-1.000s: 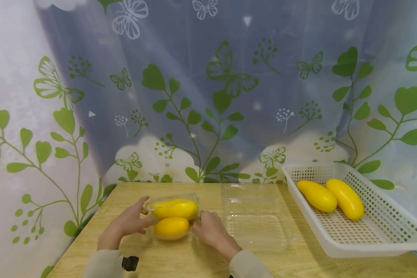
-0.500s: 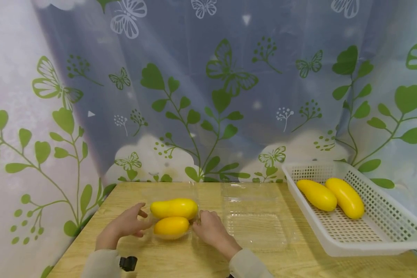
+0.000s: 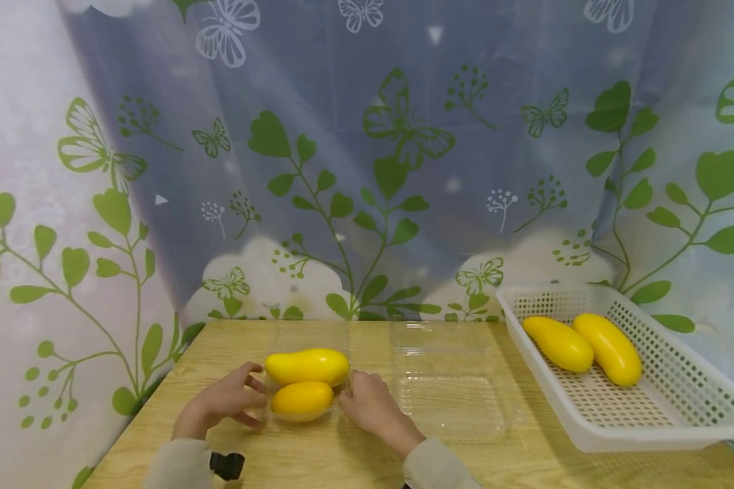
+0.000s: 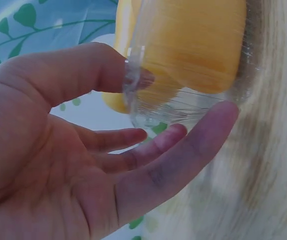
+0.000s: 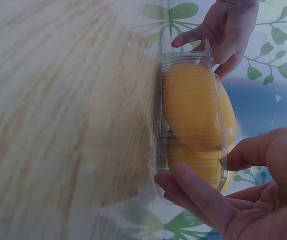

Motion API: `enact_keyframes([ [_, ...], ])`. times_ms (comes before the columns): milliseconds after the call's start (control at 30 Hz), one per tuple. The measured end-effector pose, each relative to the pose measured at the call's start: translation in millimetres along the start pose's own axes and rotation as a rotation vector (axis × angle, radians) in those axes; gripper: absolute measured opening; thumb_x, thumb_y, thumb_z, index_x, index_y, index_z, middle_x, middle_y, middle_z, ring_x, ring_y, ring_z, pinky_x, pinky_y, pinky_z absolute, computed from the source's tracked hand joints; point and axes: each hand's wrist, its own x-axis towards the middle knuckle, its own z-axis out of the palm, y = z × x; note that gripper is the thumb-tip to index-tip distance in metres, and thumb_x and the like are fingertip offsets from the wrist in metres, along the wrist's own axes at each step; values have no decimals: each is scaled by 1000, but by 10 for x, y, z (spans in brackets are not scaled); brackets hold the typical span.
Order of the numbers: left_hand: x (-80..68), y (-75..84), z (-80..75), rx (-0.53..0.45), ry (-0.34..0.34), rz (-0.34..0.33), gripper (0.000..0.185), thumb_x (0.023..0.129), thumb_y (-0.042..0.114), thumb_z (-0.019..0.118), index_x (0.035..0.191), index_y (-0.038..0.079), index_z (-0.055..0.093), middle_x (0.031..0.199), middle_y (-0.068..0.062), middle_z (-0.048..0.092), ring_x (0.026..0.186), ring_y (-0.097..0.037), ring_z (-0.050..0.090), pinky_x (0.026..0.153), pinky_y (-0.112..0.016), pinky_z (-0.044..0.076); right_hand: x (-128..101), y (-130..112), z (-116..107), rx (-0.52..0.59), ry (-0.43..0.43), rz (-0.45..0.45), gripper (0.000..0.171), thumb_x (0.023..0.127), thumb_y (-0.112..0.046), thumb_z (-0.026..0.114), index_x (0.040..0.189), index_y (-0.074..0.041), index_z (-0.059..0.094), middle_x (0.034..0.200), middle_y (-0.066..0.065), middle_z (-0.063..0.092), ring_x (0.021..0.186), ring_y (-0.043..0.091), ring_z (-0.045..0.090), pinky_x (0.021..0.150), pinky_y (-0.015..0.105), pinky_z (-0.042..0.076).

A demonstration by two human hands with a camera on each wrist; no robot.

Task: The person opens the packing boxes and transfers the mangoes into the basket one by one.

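**Clamshell with two mangoes in hand, second box still empty**

Grip: left hand (image 3: 223,402) touches the left end of the clear clamshell box (image 3: 306,390), thumb on its rim, other fingers loosely extended beside it (left wrist view). I read it as steadying, not clamped. Right hand (image 3: 373,406) is on the right end, thumb over the top edge and fingers under the base, so it pinches the box. In the right wrist view the lid looks down over the fruit, but I can't tell if it's latched.

Location: box sits on the wooden table (image 3: 318,462), front left, between both hands. Inside are two yellow mangoes (image 3: 307,367), one behind the other and touching.

Progress, my read: one box filled, its closing either just done or in hand. Open empty clamshell (image 3: 449,380) lies just right of the hands with nothing in it. White perforated basket (image 3: 648,414) at far right holds two more mangoes (image 3: 584,346), side by side.

Counts:
- mangoes: 4 (2 boxed, 2 in basket)
- clamshells: 2 (1 filled, 1 empty)
- baskets: 1
- hands: 2
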Motion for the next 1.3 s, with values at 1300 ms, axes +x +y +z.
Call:
enact_keyframes([
  [1300,120,-157,51,-109,21,3,63,93,8,64,141,-6,26,134,-33,41,107,-30,59,79,-46,67,59,-20,-130,-87,46,-69,25,87,-7,67,108,6,63,85,10,62,77,22,57,63,34,51],
])
